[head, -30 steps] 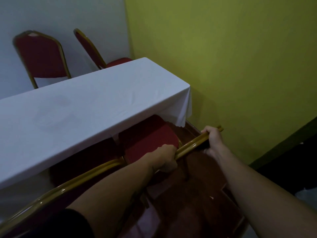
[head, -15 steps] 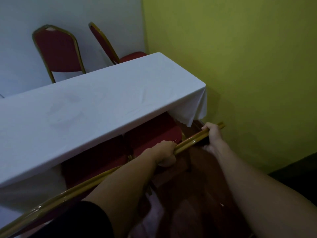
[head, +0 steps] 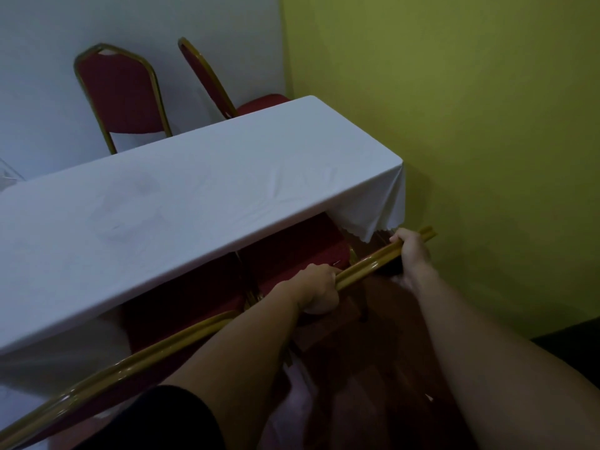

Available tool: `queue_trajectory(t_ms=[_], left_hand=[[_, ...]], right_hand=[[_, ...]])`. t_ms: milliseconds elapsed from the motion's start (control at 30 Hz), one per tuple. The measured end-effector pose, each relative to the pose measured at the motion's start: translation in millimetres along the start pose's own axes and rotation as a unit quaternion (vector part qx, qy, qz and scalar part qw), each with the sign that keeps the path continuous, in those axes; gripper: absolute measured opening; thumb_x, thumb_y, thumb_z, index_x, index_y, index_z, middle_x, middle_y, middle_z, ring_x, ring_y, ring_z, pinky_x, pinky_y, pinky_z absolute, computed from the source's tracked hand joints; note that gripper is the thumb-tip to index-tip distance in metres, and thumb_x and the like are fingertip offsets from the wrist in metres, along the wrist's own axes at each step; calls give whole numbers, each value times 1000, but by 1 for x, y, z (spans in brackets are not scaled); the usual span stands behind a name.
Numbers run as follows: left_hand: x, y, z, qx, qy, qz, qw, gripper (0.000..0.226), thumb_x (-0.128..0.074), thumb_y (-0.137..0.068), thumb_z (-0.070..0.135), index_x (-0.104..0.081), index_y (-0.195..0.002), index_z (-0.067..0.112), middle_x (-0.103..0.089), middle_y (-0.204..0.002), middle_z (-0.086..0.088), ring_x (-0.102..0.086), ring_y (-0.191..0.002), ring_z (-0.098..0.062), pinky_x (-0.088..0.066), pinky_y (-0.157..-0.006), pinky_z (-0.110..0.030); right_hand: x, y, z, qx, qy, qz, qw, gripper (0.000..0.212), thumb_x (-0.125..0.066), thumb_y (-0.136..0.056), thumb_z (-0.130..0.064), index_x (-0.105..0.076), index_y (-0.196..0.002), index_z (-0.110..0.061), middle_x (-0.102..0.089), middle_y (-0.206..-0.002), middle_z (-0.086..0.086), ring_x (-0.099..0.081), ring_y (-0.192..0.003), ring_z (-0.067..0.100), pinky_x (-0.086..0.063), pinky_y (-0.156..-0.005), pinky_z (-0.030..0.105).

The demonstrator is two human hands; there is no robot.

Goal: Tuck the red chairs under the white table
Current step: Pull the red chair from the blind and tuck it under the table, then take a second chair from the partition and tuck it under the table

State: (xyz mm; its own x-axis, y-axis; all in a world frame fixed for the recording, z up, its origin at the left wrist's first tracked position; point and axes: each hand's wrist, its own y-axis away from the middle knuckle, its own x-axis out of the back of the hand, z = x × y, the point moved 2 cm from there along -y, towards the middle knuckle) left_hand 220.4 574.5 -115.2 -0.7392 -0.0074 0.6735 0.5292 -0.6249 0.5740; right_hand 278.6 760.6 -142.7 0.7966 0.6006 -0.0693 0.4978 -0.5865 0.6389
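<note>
Fingers [head: 319,277] of both hands clench the chair [head: 292,251] backrest; push evenly, keeping it straight beneath the tabletop [head: 181,206].

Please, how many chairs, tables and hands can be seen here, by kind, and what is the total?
Red chairs: 4 (far left, far right, near left, near right chair)
White table: 1
Hands: 2 (left hand, right hand)
Total: 7
</note>
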Motion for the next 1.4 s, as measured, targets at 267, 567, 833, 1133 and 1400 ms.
queue_trajectory(t_ms=[267, 567, 833, 1133, 1400], left_hand=[[-9, 17, -14, -23, -30, 81, 996, 27, -66, -87, 22, -63, -114, 22, -65, -98, -2, -65, -84, -20, -60, -80, -39], [-4, 23, -23, -30, -3, 53, 998, 35, -65, -95, 26, -59, -129, 25, -61, -105, 0, -63, -97, -21, -53, -88, -38], [13, 55, -34, -21, -58, 65, 996, 43, -62, -94, 31, -60, -136, 22, -65, -124, -5, -65, -104, -25, -57, -91, -41], [99, 190, -177, 8, -5, 183, 983, 47, -52, -91, 20, -61, -138, 25, -65, -135, -5, -57, -126, -27, -46, -108, -41], [142, 361, -405, 78, 60, 238, 966, 44, -47, -94, 13, -63, -134, 24, -72, -123, 0, -64, -113, -19, -48, -103, -33]], right_hand=[[5, 31, -17, 160, 239, 202, 936, 61, -62, -91, -27, -38, -140, -1, -59, -134, 23, -61, -109, 41, -51, -85, 43], [-21, 47, -12, 127, 219, 91, 963, 83, -43, -99, -14, 5, -166, -25, -16, -167, 25, -57, -122, 44, -58, -94, 53], [-22, 82, -27, 168, 498, 129, 841, 70, -56, -88, -33, -36, -151, -11, -21, -159, 24, -31, -142, 46, -38, -109, 52], [-180, 171, -7, 305, 523, -64, 794, 52, -62, -92, -25, -53, -142, -13, -51, -140, 16, -54, -107, 29, -43, -79, 35], [-384, 275, 97, 330, 545, -218, 739, 30, -65, -95, -19, -61, -124, -21, -62, -112, 7, -61, -94, 21, -50, -84, 40]])
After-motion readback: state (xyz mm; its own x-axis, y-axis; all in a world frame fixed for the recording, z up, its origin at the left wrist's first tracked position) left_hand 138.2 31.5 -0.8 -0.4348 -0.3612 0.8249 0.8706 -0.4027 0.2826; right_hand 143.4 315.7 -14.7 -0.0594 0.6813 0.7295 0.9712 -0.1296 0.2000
